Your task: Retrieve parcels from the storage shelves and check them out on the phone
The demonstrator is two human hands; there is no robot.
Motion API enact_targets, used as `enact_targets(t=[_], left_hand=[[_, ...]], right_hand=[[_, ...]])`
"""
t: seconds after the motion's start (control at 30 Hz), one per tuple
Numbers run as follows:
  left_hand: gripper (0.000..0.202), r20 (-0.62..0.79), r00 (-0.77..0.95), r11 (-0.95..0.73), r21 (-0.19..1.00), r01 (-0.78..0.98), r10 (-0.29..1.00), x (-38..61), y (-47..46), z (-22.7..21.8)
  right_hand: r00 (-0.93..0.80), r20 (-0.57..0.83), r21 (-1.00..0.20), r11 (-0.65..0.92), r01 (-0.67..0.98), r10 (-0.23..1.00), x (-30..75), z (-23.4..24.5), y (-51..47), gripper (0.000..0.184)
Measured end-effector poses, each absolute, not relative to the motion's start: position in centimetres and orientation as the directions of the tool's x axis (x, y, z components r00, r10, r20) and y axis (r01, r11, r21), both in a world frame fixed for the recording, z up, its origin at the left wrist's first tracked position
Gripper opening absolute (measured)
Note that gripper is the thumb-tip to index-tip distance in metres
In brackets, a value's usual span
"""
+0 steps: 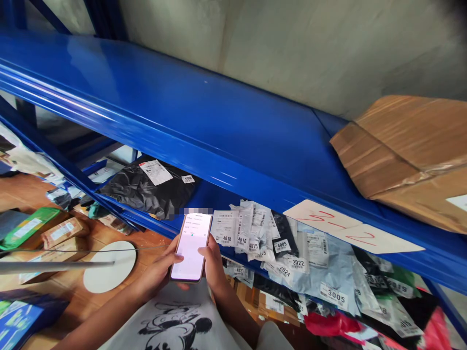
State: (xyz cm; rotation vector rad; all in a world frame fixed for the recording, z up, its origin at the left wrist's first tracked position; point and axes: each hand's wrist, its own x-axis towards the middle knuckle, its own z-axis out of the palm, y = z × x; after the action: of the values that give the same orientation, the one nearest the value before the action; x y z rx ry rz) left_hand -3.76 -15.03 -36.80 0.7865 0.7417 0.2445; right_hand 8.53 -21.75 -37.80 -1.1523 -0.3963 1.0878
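Observation:
A smartphone (190,255) with a lit, mostly white screen is held upright between both hands in front of my shirt. My left hand (165,265) grips its left edge, the thumb resting over the screen's side. Around the right edge closes my right hand (213,262), its thumb on the glass. The print on the screen is too small to read. Just behind the phone, on a blue shelf, lie a black plastic parcel (146,192) with white labels and several grey and white mailer bags (251,226) with numbered stickers.
A blue metal shelf (175,112) crosses the view, with a large cardboard box (412,155) at right and a handwritten sign (350,228) on its edge. Floor parcels (65,233) and a round white disc (109,267) lie left. More bags (339,323) fill a lower shelf.

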Motion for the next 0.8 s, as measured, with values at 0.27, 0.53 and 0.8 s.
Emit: enact_targets(t=[0.27,0.53,0.8], left_hand=[[0.103,-0.535,0.723,0.723,0.687,0.072,0.436,-4.1,-15.3,-36.9],[0.101,-0.518,0.740,0.713,0.697,0.075,0.428,-4.2,-15.5,-37.4],[0.096,-0.483,0.751,0.666,0.742,0.078,0.450,-4.6,-15.9,-37.8]], right_hand=[[0.452,-0.287,-0.846,-0.001,-0.534,0.845,8.5,-39.2,-22.2,0.042],[0.516,-0.308,-0.865,-0.010,-0.501,0.799,8.7,-38.8,-21.6,0.037],[0.552,-0.307,-0.910,-0.069,-0.410,0.775,8.6,-39.4,-21.8,0.043]])
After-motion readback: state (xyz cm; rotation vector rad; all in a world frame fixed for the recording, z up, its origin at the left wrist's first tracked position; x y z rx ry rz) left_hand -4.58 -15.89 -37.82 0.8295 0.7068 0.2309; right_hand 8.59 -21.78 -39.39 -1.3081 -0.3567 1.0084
